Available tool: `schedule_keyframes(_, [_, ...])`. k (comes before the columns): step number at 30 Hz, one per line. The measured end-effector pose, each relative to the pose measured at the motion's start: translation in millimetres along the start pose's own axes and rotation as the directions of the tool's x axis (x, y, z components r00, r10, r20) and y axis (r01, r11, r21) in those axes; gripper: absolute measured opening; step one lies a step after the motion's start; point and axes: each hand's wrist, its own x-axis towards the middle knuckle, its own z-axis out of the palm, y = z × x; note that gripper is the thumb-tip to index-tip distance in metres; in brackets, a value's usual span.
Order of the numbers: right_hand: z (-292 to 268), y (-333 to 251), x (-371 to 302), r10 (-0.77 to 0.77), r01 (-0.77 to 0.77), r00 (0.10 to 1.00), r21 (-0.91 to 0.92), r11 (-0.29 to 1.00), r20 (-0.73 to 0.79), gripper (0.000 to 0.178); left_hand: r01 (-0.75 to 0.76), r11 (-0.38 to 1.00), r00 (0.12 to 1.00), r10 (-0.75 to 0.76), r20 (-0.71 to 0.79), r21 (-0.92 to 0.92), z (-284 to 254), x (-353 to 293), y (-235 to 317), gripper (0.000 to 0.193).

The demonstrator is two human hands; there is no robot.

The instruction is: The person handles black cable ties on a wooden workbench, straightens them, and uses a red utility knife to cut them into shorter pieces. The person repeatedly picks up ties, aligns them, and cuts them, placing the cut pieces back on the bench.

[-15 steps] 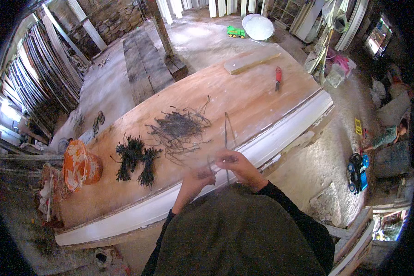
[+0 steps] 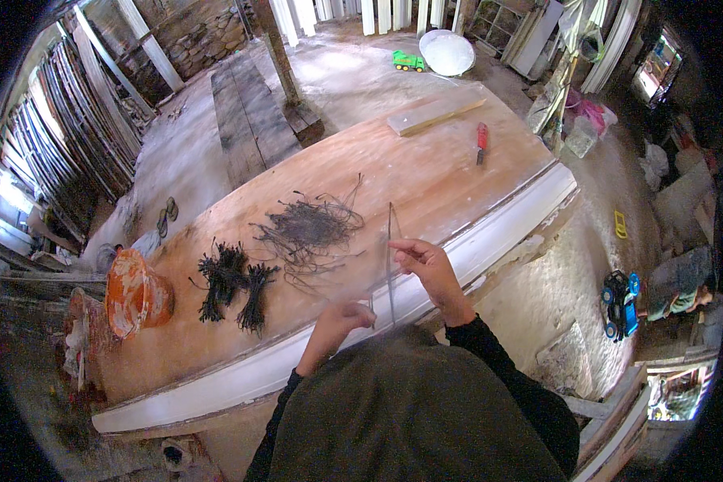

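Note:
At the near edge of the wooden tabletop (image 2: 426, 173) my left hand (image 2: 341, 325) is closed, its fingers pinched on a thin dark strand that pokes up from the fingertips. My right hand (image 2: 428, 267), higher and to the right, has thumb and fingers pinched at a long thin dark cord (image 2: 391, 221), which runs up and down past the fingertips. Farther left lies a loose tangled pile of thin dark cords (image 2: 309, 225). Two tied bundles of similar black cords, a larger one (image 2: 223, 277) and a smaller one (image 2: 256, 299), sit side by side nearer the left end.
An orange bucket (image 2: 140, 293) stands at the table's left end. A red-handled tool (image 2: 481, 140) and a wooden strip (image 2: 436, 116) lie at the far right. White trim (image 2: 490, 233) edges the near side. On the floor are a green toy truck (image 2: 408, 61), a blue toy vehicle (image 2: 621, 305) and a person (image 2: 676, 304).
My hands have moved apart: the right one rose up and right along the long cord, while the left stayed low. The person at the right has shifted nearer to the blue toy.

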Motion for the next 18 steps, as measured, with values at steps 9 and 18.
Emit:
schedule_keyframes(9, [19, 8, -20, -0.293, 0.461, 0.85, -0.348, 0.816, 0.438, 0.019, -0.033, 0.963, 0.987, -0.01, -0.158, -0.269, -7, 0, -4, 0.034])
schedule_keyframes(18, [26, 20, -16, -0.5, 0.703, 0.701, -0.379, 0.601, 0.507, 0.012, 0.025, 0.825, 0.981, -0.128, -0.144, -0.564, -4, -2, -7, 0.028])
